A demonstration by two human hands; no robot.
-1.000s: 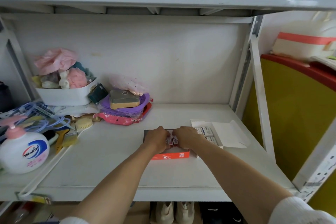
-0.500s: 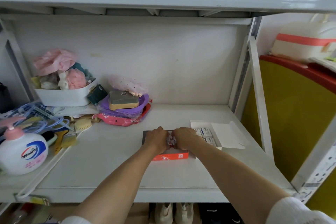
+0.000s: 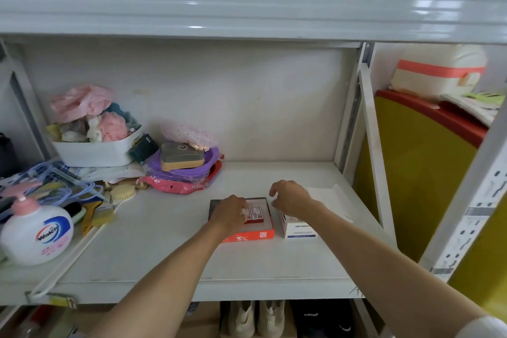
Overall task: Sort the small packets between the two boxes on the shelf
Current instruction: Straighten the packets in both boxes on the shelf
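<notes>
An orange-sided box [image 3: 258,234] with a dark inside sits mid-shelf. Two small red-and-white packets [image 3: 256,214] lie in it side by side. My left hand [image 3: 229,212] rests on the box over the left packet, fingers curled on it. A white box marked paper clips [image 3: 299,229] stands just to the right, its flap [image 3: 330,197] open behind. My right hand [image 3: 292,197] hovers over the white box, fingers spread and empty. That box's contents are hidden by the hand.
Clutter fills the shelf's left: a soap pump bottle [image 3: 35,233], brushes [image 3: 96,214], a white tub of cloths [image 3: 96,148], purple and red items [image 3: 183,170]. A shelf post [image 3: 375,173] stands right. Shoes [image 3: 255,318] sit below.
My right hand left the orange box and moved right, above the white box, fingers opening. My left hand stayed on the packets. The view tilted upward.
</notes>
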